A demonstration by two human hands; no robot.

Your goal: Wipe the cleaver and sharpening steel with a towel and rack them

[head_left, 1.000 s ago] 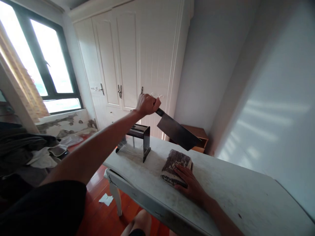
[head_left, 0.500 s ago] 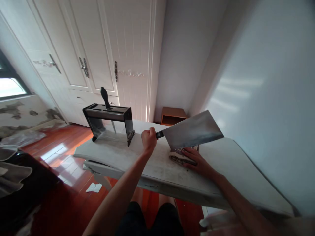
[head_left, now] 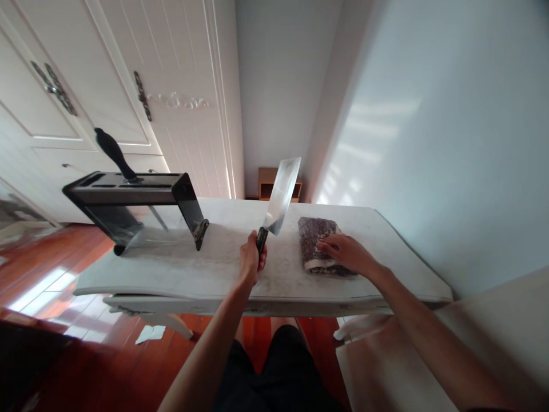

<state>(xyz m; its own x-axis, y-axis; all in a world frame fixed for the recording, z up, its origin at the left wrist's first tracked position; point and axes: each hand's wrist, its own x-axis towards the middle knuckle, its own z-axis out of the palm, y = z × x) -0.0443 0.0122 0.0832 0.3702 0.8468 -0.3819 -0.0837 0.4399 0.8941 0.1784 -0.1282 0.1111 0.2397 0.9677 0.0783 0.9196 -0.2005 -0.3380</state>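
My left hand (head_left: 253, 258) is closed round the black handle of a wide steel cleaver (head_left: 281, 195), whose blade points up and away over the white table (head_left: 214, 274). My right hand (head_left: 345, 252) lies flat with its fingers spread on a dark speckled block (head_left: 316, 243) resting on the table, just right of the cleaver. The blade stands a little left of the block and does not touch it.
A black knife rack (head_left: 132, 197) with one black-handled knife (head_left: 114, 153) in it stands on the table's left end. White wardrobe doors (head_left: 107, 86) are behind, a small wooden stand (head_left: 268, 182) sits in the corner, and a wall runs along the right. Paper scrap (head_left: 150, 333) lies on the red floor.
My left hand has brought the cleaver down from high near the wardrobe to the table beside the block and turned the blade upright. The view has swung right. The right hand stays on the block.
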